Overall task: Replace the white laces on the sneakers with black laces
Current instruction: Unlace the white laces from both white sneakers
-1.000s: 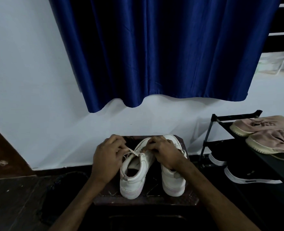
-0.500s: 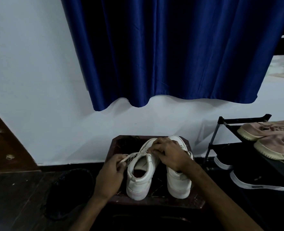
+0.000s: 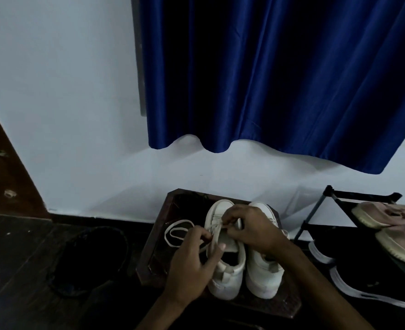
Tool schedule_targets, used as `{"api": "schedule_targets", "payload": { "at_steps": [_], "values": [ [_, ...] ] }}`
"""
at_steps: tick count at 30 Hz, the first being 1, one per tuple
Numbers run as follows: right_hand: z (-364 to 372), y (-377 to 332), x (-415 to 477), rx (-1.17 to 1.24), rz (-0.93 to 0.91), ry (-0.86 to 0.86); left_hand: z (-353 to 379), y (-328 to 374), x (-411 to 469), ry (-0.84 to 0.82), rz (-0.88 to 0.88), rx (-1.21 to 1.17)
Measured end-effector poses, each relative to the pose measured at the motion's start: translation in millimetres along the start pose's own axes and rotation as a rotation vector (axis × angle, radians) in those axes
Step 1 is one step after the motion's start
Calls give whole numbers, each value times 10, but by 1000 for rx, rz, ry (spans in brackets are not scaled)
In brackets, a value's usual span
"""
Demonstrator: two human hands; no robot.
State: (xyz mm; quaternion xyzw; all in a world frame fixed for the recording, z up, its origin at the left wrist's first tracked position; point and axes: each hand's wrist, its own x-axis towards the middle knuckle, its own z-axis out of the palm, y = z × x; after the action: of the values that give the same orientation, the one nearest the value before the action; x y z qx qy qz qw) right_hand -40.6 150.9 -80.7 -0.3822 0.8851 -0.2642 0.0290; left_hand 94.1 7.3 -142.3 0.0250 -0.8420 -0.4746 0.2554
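Two sneakers (image 3: pixel 230 279) sit on the stool (image 3: pixel 153 258), and we judge the job barely begun: our left hand (image 3: pixel 192 260) pinches the white lace (image 3: pixel 173 228) looped toward the stool's left edge, our right hand (image 3: pixel 251 229) pinches it at the eyelets, nothing black threaded yet.

Two white sneakers (image 3: pixel 261 279) side by side, heels nearest (white lace (image 3: pixel 179 221) in loops alongside, left)

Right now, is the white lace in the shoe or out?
Partly out: the white lace loops loose on the stool beside the sneaker, while the left hand and right hand pinch it at the eyelets.
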Motion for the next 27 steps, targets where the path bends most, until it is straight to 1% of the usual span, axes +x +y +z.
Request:
{"api": "schedule_targets", "payload": {
  "at_steps": [3, 5, 7, 9, 11, 13, 15, 16, 18, 21, 24, 27],
  "values": [
    [25, -15, -1, 75, -17, -13, 13, -124, -90, -68, 108, -82],
    [9, -51, -35, 116, -27, -29, 27, -182, -94, -135, 196, 14],
    [-68, -51, -24, 98, -46, -61, 29, -192, -74, -164, 247, 135],
    [-233, -26, 9, 60, -21, -166, 46, -198, -70, -145, 250, 151],
    [-403, -4, 48, 109, 51, -256, 72, -219, -75, -109, 258, 152],
    [-484, 17, 81, 267, 165, -216, 86, -244, -81, -48, 299, 183],
    [-471, 27, 92, 356, 241, -146, 87, -231, -91, -7, 313, 242],
    [-448, 19, 90, 325, 233, -122, 88, -223, -95, 4, 306, 266],
    [-396, -47, 83, 200, 156, -117, 89, -216, -106, 4, 278, 293],
    [-367, -167, 129, 13, 41, -193, 95, -235, -104, -2, 282, 321],
    [-371, -229, 196, -190, 43, -269, 103, -244, -124, -36, 302, 319],
    [-385, -249, 217, -287, 68, -306, 109, -259, -159, -32, 300, 300]
  ]
}}
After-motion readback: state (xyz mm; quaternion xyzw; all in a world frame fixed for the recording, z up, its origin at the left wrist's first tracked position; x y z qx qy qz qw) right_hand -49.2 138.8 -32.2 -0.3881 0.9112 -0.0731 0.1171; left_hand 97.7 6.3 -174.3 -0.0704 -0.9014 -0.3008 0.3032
